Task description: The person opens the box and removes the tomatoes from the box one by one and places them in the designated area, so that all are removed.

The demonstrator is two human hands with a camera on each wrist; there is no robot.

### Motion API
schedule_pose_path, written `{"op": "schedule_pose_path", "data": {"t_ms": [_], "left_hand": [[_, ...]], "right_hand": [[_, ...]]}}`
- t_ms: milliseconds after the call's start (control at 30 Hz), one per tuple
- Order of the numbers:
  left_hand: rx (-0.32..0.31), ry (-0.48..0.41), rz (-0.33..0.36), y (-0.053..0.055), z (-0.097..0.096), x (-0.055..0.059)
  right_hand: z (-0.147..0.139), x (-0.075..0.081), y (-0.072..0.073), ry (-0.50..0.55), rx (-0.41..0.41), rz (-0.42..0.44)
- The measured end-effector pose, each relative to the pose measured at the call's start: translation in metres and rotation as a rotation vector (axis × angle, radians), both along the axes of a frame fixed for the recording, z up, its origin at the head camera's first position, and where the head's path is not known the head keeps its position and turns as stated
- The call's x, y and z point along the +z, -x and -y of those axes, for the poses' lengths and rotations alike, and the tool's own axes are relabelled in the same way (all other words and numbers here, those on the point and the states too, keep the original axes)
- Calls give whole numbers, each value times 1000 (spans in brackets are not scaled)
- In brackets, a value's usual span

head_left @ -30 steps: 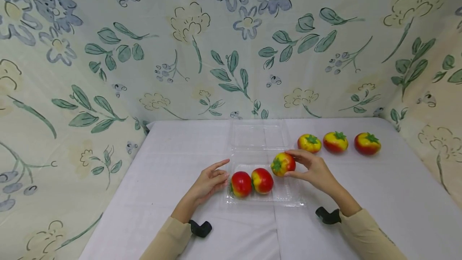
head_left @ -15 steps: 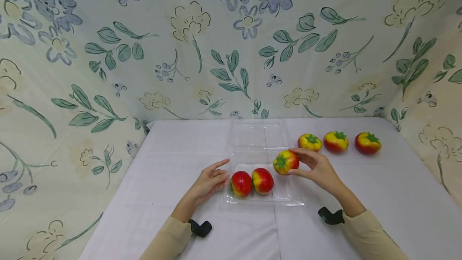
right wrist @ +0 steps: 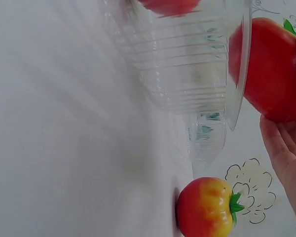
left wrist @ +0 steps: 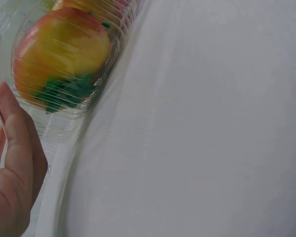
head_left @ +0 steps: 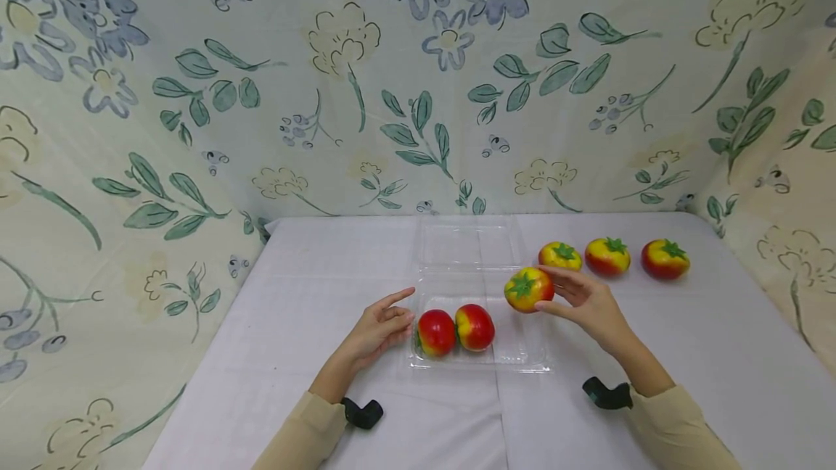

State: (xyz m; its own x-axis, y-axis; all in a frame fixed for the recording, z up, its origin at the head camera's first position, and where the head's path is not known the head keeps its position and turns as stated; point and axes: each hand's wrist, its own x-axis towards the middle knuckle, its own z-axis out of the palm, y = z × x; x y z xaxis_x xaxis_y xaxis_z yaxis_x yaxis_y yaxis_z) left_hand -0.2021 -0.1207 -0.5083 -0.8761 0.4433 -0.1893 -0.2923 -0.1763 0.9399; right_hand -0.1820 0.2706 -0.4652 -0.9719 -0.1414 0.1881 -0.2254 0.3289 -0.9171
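Note:
My right hand [head_left: 591, 308] holds a red-and-yellow persimmon [head_left: 527, 290] between thumb and fingers, its green calyx turned to the head camera. In the right wrist view the held persimmon [right wrist: 274, 74] is above the rim of a clear plastic box [right wrist: 182, 64]. Inside the box, two more persimmons [head_left: 436, 332] lie side by side in its left half. At the box's left side is my left hand [head_left: 374, 331], index finger stretched out and the others loosely bent. The left wrist view shows those fingers [left wrist: 17, 138] right at the box wall, beside a persimmon [left wrist: 61, 54].
The box's clear lid [head_left: 466, 244] lies folded back behind it. Three persimmons [head_left: 607, 257] stand in a row at the back right of the white-covered table [head_left: 313, 252]. A floral cloth [head_left: 366, 93] hangs behind the table.
My right hand has moved right and slightly up with the persimmon, whose calyx now faces more toward the head camera. The left hand and the two persimmons in the box have stayed put.

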Motion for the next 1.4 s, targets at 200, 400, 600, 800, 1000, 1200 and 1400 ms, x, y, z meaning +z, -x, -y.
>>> {"op": "schedule_pose_path", "data": {"t_ms": [200, 400, 600, 800, 1000, 1200, 1400], "left_hand": [[3, -6, -3, -1, 0, 1], [3, -12, -11, -2, 0, 2], [2, -13, -14, -2, 0, 2], [-3, -15, -16, -2, 1, 1], [-2, -10, -17, -2, 1, 1], [-4, -17, -19, -3, 0, 2], [-4, -15, -15, -2, -1, 1]], "right_hand": [[-8, 1, -3, 5, -43, 13], [-14, 2, -6, -21, -94, 21], [-20, 2, -9, -34, -136, 42], [-28, -2, -12, -27, -130, 38], [-35, -4, -14, -22, -146, 55], [-40, -7, -15, -11, -153, 50], [-45, -9, -17, 18, -150, 59]]}}
